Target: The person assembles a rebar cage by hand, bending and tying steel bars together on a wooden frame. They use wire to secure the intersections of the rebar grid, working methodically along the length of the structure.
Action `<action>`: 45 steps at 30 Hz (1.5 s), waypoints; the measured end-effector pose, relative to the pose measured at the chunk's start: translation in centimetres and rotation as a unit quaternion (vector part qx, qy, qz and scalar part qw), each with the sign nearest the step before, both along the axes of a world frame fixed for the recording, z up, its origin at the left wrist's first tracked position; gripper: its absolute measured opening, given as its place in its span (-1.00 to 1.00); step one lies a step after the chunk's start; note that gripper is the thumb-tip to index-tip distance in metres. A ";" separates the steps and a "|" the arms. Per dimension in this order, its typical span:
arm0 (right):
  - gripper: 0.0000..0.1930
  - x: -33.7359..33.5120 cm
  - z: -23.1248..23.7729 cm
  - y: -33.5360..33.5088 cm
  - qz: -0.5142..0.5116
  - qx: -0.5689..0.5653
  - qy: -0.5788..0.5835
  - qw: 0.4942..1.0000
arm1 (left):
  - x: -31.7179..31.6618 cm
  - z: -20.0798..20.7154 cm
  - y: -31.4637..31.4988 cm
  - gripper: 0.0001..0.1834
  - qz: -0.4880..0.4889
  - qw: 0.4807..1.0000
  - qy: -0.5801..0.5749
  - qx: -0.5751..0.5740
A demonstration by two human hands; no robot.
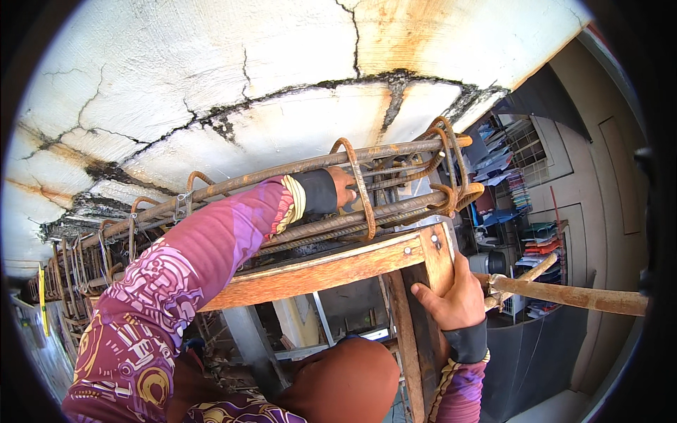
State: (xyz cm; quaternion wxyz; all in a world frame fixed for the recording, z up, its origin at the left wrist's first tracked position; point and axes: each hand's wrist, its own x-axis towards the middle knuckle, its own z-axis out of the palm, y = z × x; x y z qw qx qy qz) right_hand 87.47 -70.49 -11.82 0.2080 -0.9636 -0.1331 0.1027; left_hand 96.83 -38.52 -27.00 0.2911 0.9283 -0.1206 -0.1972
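A cage of rusty rebar point(395, 149), bound by bent stirrups point(357, 187), runs along a cracked wall. My left hand point(342, 187) reaches down between its upper and lower bars, just left of a stirrup. The bars and my own hand hide most of its fingers, so its hold does not show. On the near side of the cage lies a wooden board point(317, 277), its right end fixed to an upright wood piece point(438, 258) with nails or screws. My right hand point(455, 296) is wrapped round that upright piece, thumb on its left side.
The white wall point(296, 42) with dark cracks and rust stains rises behind the cage. A bamboo pole point(571, 294) sticks out to the right. My knee point(345, 381) is below the board. Shelves with papers and folders point(518, 190) stand lower down at right.
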 end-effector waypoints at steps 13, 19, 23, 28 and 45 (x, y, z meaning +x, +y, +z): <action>-0.46 0.2 -0.8 -0.5 -0.016 0.189 -0.035 0.981 | -12.2 15.3 1.5 -0.56 0.049 0.998 0.024 -0.014; -0.77 2.8 -0.6 -0.2 -0.108 0.265 -0.167 0.944 | -16.9 15.3 2.5 -0.54 0.052 0.992 -0.118 0.013; -0.77 6.3 0.1 3.1 -0.077 0.237 -0.216 0.944 | -17.5 14.5 2.3 -0.38 0.100 0.988 -0.114 0.031; -0.64 9.7 -1.0 8.1 -0.032 -0.059 -0.326 0.943 | -17.7 14.9 2.2 -0.19 0.093 0.987 -0.123 0.046; -0.75 6.9 0.0 14.2 0.008 -0.095 -0.316 0.944 | -18.1 14.5 2.5 -0.17 0.102 0.988 -0.114 0.021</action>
